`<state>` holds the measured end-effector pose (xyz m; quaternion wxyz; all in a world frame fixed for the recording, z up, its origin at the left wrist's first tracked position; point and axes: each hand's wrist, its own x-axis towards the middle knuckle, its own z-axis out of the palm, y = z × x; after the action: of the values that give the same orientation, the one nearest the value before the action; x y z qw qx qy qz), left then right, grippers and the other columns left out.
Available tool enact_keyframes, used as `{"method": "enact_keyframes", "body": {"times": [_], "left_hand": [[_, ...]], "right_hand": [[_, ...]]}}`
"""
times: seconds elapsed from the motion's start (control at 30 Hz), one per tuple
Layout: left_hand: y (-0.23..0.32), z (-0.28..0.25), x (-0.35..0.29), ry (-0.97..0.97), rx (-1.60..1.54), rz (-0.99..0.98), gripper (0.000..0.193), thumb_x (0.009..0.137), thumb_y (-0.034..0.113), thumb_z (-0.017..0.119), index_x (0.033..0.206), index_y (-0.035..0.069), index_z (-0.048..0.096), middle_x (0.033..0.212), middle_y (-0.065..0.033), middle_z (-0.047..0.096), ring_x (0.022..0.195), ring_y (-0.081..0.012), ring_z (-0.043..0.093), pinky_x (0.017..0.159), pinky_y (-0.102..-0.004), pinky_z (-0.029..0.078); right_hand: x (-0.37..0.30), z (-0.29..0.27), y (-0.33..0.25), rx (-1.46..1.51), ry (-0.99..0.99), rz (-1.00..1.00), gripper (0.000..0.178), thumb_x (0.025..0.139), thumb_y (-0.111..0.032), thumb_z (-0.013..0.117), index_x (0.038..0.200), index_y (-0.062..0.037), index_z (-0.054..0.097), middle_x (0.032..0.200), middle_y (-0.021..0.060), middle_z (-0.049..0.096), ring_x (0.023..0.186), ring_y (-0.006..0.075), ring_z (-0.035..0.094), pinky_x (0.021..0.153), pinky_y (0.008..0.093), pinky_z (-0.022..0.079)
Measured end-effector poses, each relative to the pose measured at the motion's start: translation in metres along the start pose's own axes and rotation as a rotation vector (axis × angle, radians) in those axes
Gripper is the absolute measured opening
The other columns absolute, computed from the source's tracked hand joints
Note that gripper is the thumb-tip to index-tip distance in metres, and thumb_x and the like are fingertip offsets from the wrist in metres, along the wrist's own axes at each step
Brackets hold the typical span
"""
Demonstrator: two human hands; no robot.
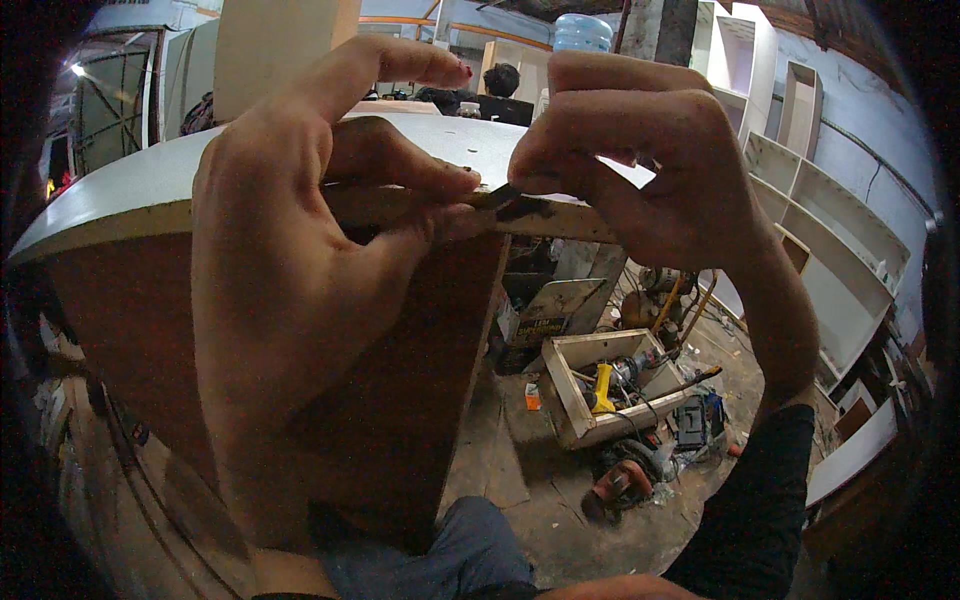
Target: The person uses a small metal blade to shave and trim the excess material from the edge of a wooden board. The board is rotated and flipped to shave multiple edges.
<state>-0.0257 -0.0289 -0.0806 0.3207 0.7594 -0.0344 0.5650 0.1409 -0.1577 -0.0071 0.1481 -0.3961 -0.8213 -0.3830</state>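
My left hand [290, 225] is raised close in front of me, with thumb and index finger pinched together and the other fingers curved above. Between its fingertips and those of my right hand [665, 160] runs a small, thin, dark piece [497, 196]. The thumb and index finger of my right hand close on its right end. Its kind cannot be made out, and my fingers hide both ends. Behind the hands lies the edge of a white-topped table [130, 195], with a dark brown panel [420, 350] below it.
On the floor to the right, a wooden box [575, 425] holds a yellow-handled tool [602, 388] and cables. An orange-and-black power tool [625, 485] lies before it. White shelving [830, 235] lines the right wall. Beyond the table are a person [502, 82] and a blue water bottle [582, 33].
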Motion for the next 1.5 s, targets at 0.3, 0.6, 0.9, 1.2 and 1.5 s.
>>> {"method": "enact_keyframes", "body": {"times": [0.3,0.6,0.9,1.2,1.5], "left_hand": [[0.017,0.006,-0.004,0.019,-0.044,-0.05,0.058,0.07,-0.005,0.08,0.124,0.005,0.061,0.084,-0.0101,0.075,0.09,-0.0149,0.073,0.085,-0.0261,0.055],[0.013,0.006,0.0,-0.006,-0.042,-0.048,0.057,0.07,-0.006,0.08,0.123,0.004,0.061,0.083,-0.0096,0.074,0.09,-0.014,0.072,0.084,-0.025,0.054],[0.01,0.007,-0.001,-0.001,-0.077,0.011,0.056,0.07,-0.006,0.08,0.122,0.004,0.06,0.084,-0.0104,0.075,0.091,-0.0149,0.072,0.085,-0.0261,0.055],[0.013,-0.003,0.0,-0.041,-0.041,0.007,0.053,0.072,0.002,0.083,0.12,0.004,0.06,0.084,-0.0113,0.075,0.09,-0.0167,0.073,0.085,-0.028,0.055],[-0.002,-0.009,0.002,-0.056,0.11,0.059,0.052,0.073,0.005,0.083,0.12,0.005,0.06,0.084,-0.014,0.075,0.089,-0.0183,0.073,0.084,-0.0296,0.056]], "right_hand": [[0.002,-0.001,0.0,0.062,-0.057,0.069,0.01,0.076,0.005,0.074,0.081,-0.0035,0.07,0.071,0.0027,0.056,0.062,0.0101,0.057,0.052,0.0275,0.041],[-0.003,-0.006,-0.015,0.029,-0.073,0.207,0.01,0.077,0.002,0.077,0.084,-0.0029,0.073,0.071,0.0006,0.054,0.06,0.0061,0.052,0.05,0.0237,0.035],[0.0,-0.007,-0.003,0.011,-0.104,0.084,0.008,0.08,-0.003,0.075,0.084,-0.0006,0.069,0.07,0.0084,0.059,0.062,0.0216,0.06,0.054,0.0348,0.044],[0.018,-0.017,-0.011,0.034,-0.339,0.144,0.01,0.08,0.001,0.067,0.08,0.0,0.056,0.065,0.0147,0.052,0.061,0.0328,0.055,0.057,0.04,0.042],[0.019,-0.019,-0.02,-0.077,-0.39,0.146,0.016,0.076,0.001,0.067,0.078,-0.0021,0.052,0.064,0.0133,0.049,0.059,0.034,0.053,0.056,0.0421,0.04]]}}
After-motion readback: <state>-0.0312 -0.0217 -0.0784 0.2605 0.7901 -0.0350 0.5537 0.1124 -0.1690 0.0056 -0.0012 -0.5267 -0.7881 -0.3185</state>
